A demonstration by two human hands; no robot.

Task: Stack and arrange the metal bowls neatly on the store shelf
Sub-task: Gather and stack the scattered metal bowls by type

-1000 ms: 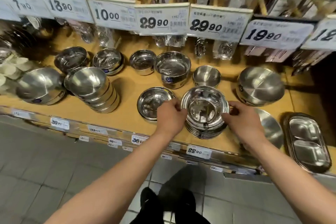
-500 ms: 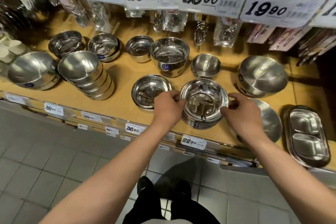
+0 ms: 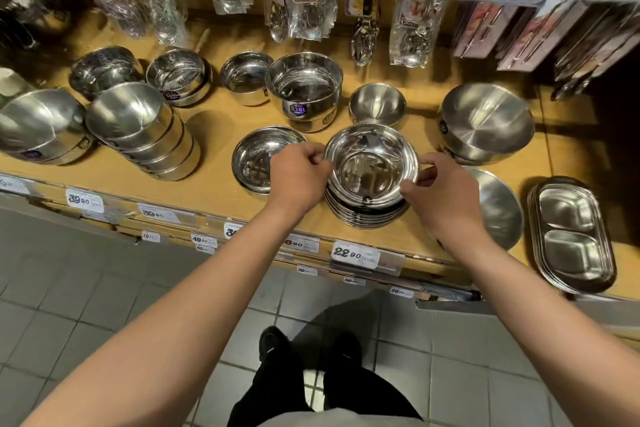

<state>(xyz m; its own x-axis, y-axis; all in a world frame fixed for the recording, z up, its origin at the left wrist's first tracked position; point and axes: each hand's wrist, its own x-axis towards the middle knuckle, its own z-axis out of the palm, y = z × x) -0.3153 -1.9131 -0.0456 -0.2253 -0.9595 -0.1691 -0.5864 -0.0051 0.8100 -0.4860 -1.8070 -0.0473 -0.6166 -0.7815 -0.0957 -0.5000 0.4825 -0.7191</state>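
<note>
A stack of shallow shiny metal bowls [image 3: 370, 170] sits near the front edge of the wooden shelf [image 3: 214, 135]. My left hand [image 3: 298, 177] pinches the left rim of the top bowl. My right hand [image 3: 440, 187] grips its right rim with thumb and fingers. A single shallow bowl [image 3: 256, 159] lies just left of the stack, partly behind my left hand. Behind the stack stand a small matte bowl [image 3: 376, 104] and a taller stack of deep bowls [image 3: 304, 90].
A leaning stack of matte bowls [image 3: 138, 125] and a wide bowl stack [image 3: 41, 128] fill the left. Large bowls [image 3: 485, 121], a flat plate [image 3: 498, 208] and divided trays [image 3: 571, 236] sit on the right. Packaged utensils and price tags hang overhead.
The view has drawn closer to the shelf. Both hands stay at the rim of the top bowl; my right hand's fingers have closed more onto it.
</note>
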